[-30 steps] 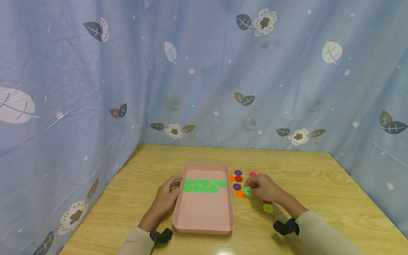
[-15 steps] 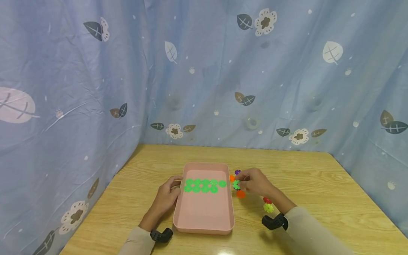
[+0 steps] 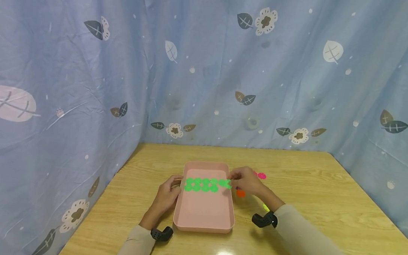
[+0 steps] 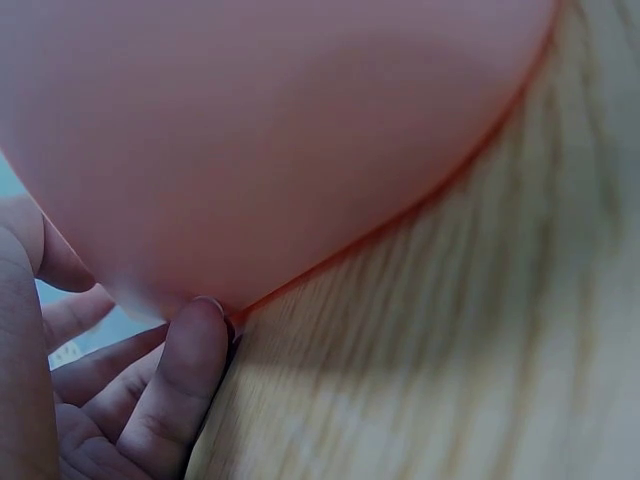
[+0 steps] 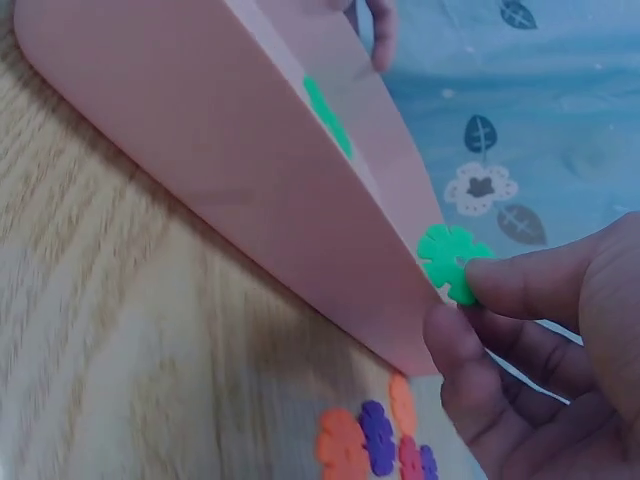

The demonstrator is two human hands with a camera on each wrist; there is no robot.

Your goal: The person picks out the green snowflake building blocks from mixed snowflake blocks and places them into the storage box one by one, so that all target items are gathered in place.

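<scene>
A pink tray (image 3: pixel 203 212) lies on the wooden table, with two rows of green flower-shaped discs (image 3: pixel 205 182) across its inside. My left hand (image 3: pixel 167 194) rests against its left side; in the left wrist view the thumb touches the outer wall (image 4: pixel 300 160) low down, and other fingertips meet the rim. Over the right rim, my right hand (image 3: pixel 248 181) pinches one more green flower-shaped disc (image 5: pixel 447 257) between thumb and fingers. This disc stands tilted at the rim in the right wrist view.
Right of the tray lie orange (image 5: pixel 342 445) and purple (image 5: pixel 377 437) flower-shaped discs, partly covered by the right hand in the head view. Pink discs (image 3: pixel 261 175) lie farther right, and a yellow-green one (image 3: pixel 266 207) shows beside the forearm. A blue patterned curtain (image 3: pixel 202 67) surrounds the table.
My right hand has carried the pinched green disc leftward, from above the loose coloured discs to the tray's right rim. The left hand and the tray have stayed in place.
</scene>
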